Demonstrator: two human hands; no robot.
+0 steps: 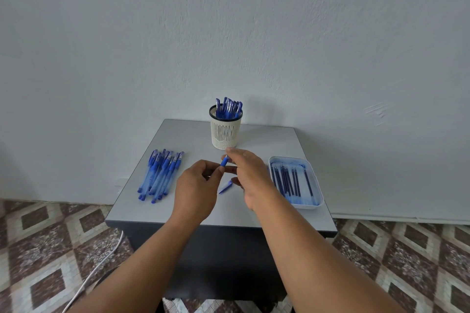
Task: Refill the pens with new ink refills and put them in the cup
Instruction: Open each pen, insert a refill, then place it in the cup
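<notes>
at the far edge of the small grey square table [178, 134], close to the pale wall [229, 33], stands a white slotted plastic cup with a dark rim [225, 130], upright and packed with blue capped pens [229, 107] whose tops rise above the rim. on the right side of the table lies a white rectangular tray [319, 185] holding a row of thin dark blue ink refills [290, 180] laid side by side lengthwise. on the left side a loose heap of blue translucent pens [159, 175] lies flat, well apart from the cup.

between heap and tray, above the table's middle, both hands meet. the left hand [195, 190] pinches the lower end of a short blue pen piece [224, 161] with curled fingertips; the right hand [250, 175] pinches its upper end between thumb and forefinger, just in front of the cup's base. a second blue pointed piece [225, 187] shows below the right hand's lower fingers; whether it is held or lying on the table i cannot tell.

a white cable [101, 267] runs across the patterned brown and cream floor tiles [38, 236] at the left.
</notes>
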